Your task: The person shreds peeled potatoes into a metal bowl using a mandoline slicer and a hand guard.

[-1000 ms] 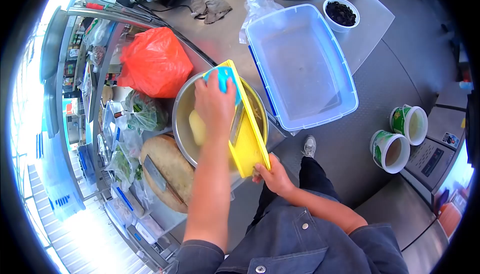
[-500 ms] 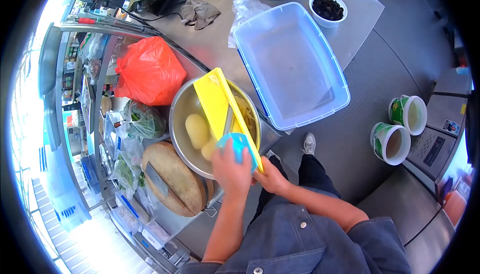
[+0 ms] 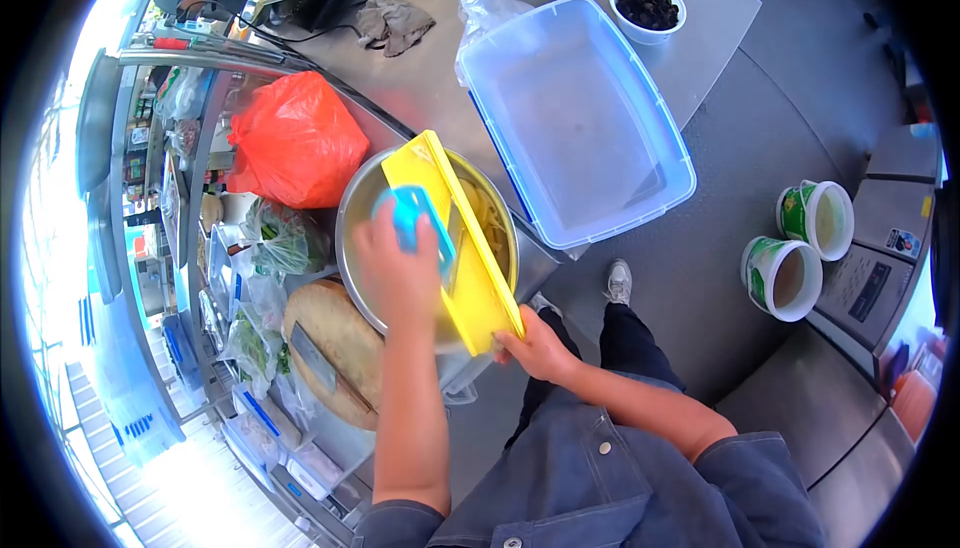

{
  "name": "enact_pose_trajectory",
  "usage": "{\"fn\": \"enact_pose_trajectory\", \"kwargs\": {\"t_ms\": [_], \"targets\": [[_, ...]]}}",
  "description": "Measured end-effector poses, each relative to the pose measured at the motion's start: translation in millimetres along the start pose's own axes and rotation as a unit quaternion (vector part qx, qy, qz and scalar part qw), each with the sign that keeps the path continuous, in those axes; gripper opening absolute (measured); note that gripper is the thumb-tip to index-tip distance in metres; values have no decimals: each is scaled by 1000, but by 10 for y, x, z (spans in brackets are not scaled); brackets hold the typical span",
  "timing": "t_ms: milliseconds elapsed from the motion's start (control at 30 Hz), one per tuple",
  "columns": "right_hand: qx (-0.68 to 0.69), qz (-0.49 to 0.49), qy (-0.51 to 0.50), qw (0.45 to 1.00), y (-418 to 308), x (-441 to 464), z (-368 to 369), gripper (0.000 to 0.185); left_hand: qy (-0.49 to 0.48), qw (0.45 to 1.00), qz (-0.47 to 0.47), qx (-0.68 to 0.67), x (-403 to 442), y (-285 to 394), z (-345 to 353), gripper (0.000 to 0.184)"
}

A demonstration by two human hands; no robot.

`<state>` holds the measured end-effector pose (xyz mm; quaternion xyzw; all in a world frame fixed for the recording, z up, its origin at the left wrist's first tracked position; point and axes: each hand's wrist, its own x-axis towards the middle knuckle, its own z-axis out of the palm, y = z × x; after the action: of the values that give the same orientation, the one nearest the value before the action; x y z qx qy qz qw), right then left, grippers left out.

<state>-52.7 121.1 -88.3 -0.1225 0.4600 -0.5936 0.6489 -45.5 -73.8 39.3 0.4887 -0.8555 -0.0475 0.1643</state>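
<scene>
A yellow mandoline slicer [image 3: 475, 283] lies slanted across a steel bowl [image 3: 352, 203], its far end over the bowl. My right hand [image 3: 540, 348] grips its near end beyond the rim. My left hand [image 3: 398, 263], blurred by motion, is closed around a blue hand guard [image 3: 408, 216] at the slicer's left edge, near the blade. Whatever sits under the guard is hidden. Yellowish potato pieces [image 3: 490, 218] show in the bowl to the right of the slicer. The bowl's left side is largely covered by my left hand.
A clear plastic tub [image 3: 575, 128] with a blue rim stands beyond the bowl, beside a white bowl of dark food [image 3: 647, 10]. A red bag [image 3: 298, 143] sits to the left. On a round chopping board [image 3: 345, 343] lies a cleaver [image 3: 318, 360]. Two buckets [image 3: 783, 278] stand on the floor.
My left hand and the blue guard have moved up and left along the slicer, uncovering its lower part. The whole potatoes seen earlier are now hidden. My right hand keeps its grip.
</scene>
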Motion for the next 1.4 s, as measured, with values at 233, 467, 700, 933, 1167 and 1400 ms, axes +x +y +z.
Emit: {"fn": "enact_pose_trajectory", "kwargs": {"t_ms": [233, 467, 700, 933, 1167, 1400], "targets": [[-62, -13, -10, 998, -42, 44, -35, 22, -80, 997, 9, -13, -1088, -28, 128, 45], [-40, -15, -25, 999, 3, 66, -47, 21, -14, 999, 28, 38, -284, 3, 479, 42], [-25, -5, 0, 1000, -151, 25, 14, 19, 16, 1000, 21, 1, 415, -50, 207, 41], [-72, -22, -12, 997, 49, 55, -22, 19, -72, 997, 36, -3, -1050, -56, 141, 48], [-44, -63, 40, 996, -68, 182, -6, 19, -6, 999, 21, 46, -291, 11, 553, 42], [-70, -29, 71, 995, -123, 252, 114, 20, -29, 999, 14, 33, -210, -19, 450, 42]]}}
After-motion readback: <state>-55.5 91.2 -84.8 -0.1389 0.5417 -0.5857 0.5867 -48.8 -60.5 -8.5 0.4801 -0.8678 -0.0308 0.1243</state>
